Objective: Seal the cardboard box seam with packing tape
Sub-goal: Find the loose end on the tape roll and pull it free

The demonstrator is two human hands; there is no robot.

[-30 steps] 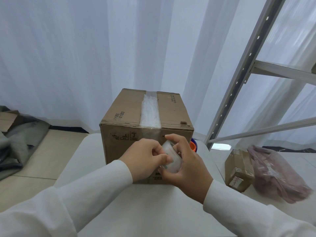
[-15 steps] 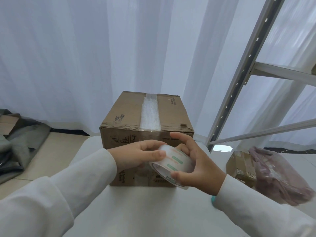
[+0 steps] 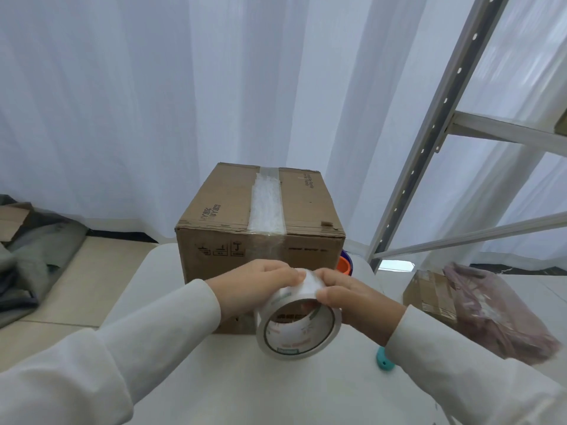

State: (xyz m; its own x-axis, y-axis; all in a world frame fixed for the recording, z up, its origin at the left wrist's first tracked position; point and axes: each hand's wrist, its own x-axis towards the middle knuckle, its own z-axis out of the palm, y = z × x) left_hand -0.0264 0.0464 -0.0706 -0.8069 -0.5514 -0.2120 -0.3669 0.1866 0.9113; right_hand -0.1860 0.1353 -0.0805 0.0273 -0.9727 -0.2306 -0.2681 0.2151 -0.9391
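a: where's everything sitting right now?

b: the cardboard box [image 3: 260, 240] stands on the white table [image 3: 245, 388], a strip of clear tape [image 3: 266, 205] already lying along its top seam and folding a little way down the near face. the tape roll [image 3: 299, 323] is held up in front of that face, its open core turned toward the camera.

a: and the fingers?

b: the left hand [image 3: 254, 289] curls over the roll's top-left with its fingertips pressed together on the outer wrap. the right hand [image 3: 352, 297] pinches the top-right, thumb in front and fingers behind. i can't tell whether either one has the loose end.

a: so what could go wrong?

b: i'd guess they're hunting for the tape's end — clear on clear, it's hard to find, and a nail could tear off a sliver instead of the full width. if it does lift, it may fold back and stick to itself or to a finger.

a: anything about the box?

b: it's light-looking and nothing pins it. a hard pull could drag it toward the table edge — or lay the new strip crooked, off the seam. the teal object [image 3: 385, 361] by the right sleeve could get knocked too.
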